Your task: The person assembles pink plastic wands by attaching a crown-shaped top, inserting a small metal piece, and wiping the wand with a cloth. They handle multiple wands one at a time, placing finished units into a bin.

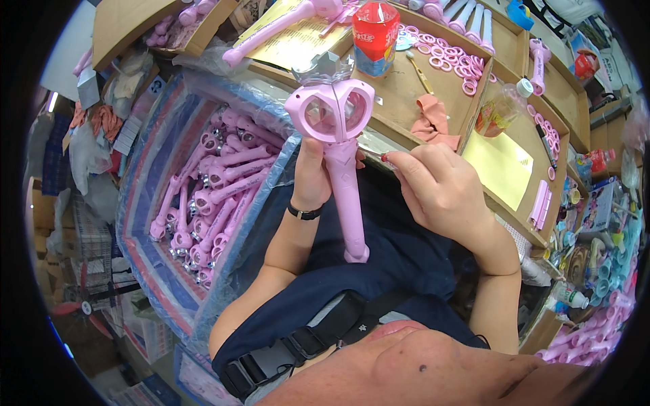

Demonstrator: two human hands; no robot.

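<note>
A pink toy light-stick wand [349, 203] stands nearly upright in front of me. It has a rounded, windowed head and a clear crown-shaped top. My left hand [311, 172] is wrapped round its neck just below the head, partly hidden behind the handle. To the right of the wand's neck, my right hand [437, 183] is closed in a pinch. A small red bit shows at its fingertips with a thin line toward the wand; its kind I cannot make out.
On my left, a striped woven bag [139, 227] holds many pink wands. Ahead, a cardboard tray [399, 101] carries pink rings, a red-labelled bottle [374, 40], a yellow-handled tool [420, 73] and a salmon cloth [435, 122]. A clear bottle [504, 108] and yellow paper [497, 169] lie farther right.
</note>
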